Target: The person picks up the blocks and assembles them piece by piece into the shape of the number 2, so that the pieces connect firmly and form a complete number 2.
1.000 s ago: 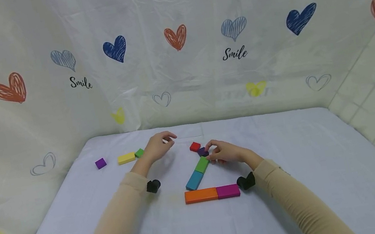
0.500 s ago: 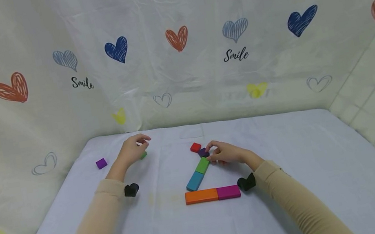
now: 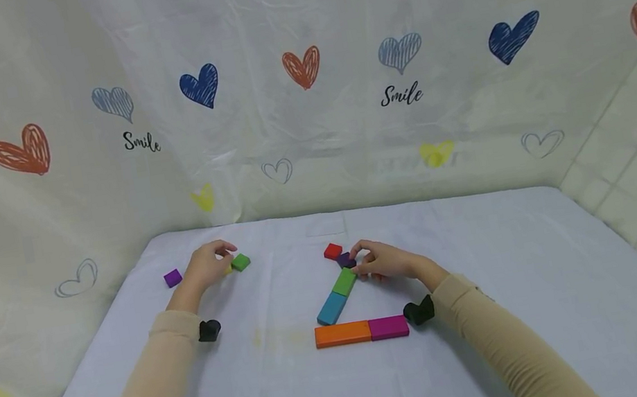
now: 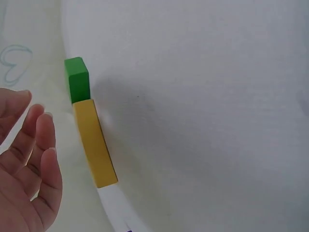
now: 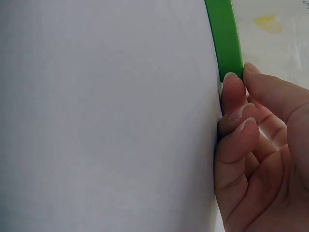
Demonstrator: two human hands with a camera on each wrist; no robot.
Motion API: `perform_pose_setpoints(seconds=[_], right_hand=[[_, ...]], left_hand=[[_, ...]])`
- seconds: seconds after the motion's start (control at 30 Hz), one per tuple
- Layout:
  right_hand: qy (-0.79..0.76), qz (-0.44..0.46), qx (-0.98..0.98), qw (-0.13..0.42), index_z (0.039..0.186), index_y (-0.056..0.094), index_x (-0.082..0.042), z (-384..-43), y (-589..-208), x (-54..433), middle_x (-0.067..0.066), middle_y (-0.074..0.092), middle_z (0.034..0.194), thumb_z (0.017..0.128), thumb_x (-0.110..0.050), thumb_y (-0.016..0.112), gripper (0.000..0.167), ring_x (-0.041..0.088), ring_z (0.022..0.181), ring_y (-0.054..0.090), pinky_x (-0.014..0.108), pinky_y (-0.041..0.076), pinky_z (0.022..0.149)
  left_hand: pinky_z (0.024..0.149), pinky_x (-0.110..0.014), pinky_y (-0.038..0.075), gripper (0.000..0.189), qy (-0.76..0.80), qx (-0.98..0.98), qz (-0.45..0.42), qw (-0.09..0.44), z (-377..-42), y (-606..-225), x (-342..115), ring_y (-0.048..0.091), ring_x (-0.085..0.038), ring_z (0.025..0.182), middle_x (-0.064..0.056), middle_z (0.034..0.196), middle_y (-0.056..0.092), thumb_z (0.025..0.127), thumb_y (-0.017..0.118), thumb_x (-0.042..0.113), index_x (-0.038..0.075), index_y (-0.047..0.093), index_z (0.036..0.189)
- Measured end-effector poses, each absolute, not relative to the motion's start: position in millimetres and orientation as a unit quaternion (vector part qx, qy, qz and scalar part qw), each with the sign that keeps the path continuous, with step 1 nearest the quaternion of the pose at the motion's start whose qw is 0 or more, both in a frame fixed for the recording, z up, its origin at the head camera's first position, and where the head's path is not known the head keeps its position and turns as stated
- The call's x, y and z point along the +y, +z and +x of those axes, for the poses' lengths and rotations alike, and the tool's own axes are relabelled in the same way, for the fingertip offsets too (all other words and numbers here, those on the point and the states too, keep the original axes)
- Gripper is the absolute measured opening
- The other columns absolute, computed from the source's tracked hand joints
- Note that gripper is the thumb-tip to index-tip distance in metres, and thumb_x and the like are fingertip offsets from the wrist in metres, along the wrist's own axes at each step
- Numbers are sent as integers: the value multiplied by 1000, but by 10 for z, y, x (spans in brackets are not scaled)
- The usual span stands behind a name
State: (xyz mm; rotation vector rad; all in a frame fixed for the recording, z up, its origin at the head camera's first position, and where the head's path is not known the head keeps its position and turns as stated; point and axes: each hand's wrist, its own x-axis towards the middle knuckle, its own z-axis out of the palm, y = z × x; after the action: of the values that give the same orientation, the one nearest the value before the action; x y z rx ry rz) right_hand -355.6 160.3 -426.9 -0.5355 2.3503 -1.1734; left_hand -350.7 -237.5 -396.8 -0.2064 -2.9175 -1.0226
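My left hand [image 3: 208, 262] hovers over the yellow block [image 4: 95, 143], fingers loosely bent and holding nothing. A short green block [image 3: 240, 262] touches the yellow one's far end. With thumb and forefinger, my right hand [image 3: 384, 259] pinches the right end of a dark purple block [image 3: 344, 261]; its fingers hide that block in the right wrist view. One fingertip overlaps the end of another green block [image 5: 227, 41] there. That green block lies end to end with a blue block [image 3: 332, 308], forming a slanted line. A red block [image 3: 332, 251] sits just behind the dark purple one.
An orange block [image 3: 343, 334] and a magenta block [image 3: 389, 328] form a row nearer me. A purple block [image 3: 172, 278] lies at the left, beside my left wrist. White cloth covers the table [image 3: 534, 275]; behind it hangs a heart-printed curtain [image 3: 344, 124].
My left hand has moved left across the table, past the short green block to the yellow block, which it now mostly covers in the head view. The right hand stays in place.
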Motion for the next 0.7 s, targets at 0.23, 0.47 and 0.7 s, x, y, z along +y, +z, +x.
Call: perform_pose_setpoints(seconds=[0.23,0.47,0.7], right_hand=[[-431,-196,850,230,129,50,-9,-3569,-4285,1613,7,65,86,103,-20,63,31,19,64,48,27,41,63],[-431,-196,850,232,129,49,-9,-3567,-4295,1612,7,65,87,104,-21,63,31,19,64,48,27,41,63],[-430,-195,850,232,129,49,-9,-3561,-4282,1613,7,65,87,104,-21,62,31,18,63,48,26,41,63]], left_hand=[[88,-46,49,31,-325,-945,-46,2,-3542,-4064,-2407,54,-37,106,-23,121,60,98,53,5,-2,63,127],[92,-49,49,38,-317,-947,-46,-4,-3582,-4129,-2405,55,-38,110,-26,130,57,93,52,2,-2,62,130],[105,-55,42,44,-286,-957,-44,-18,-3613,-4140,-2335,52,-42,126,-25,137,56,91,54,0,1,61,134]])
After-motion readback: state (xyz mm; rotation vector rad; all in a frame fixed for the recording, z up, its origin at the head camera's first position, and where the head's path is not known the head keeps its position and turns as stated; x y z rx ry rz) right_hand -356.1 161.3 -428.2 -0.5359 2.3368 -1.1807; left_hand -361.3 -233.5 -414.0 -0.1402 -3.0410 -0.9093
